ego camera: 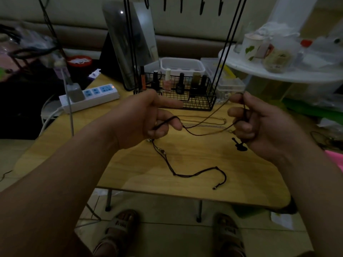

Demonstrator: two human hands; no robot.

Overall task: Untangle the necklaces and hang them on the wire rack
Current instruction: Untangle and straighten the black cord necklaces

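Necklace of thin dark cord [196, 135] stretched between left hand [141, 121] and right hand [259, 125], each pinching it over the wooden tabletop [130, 164]. Limp, light, quick to snag; best taken close to the black guitar pendant [239, 145]. Apparently four strands: this one, another dark beaded cord [193, 175], two pale chains [204, 124]. One black wire rack [200, 102].
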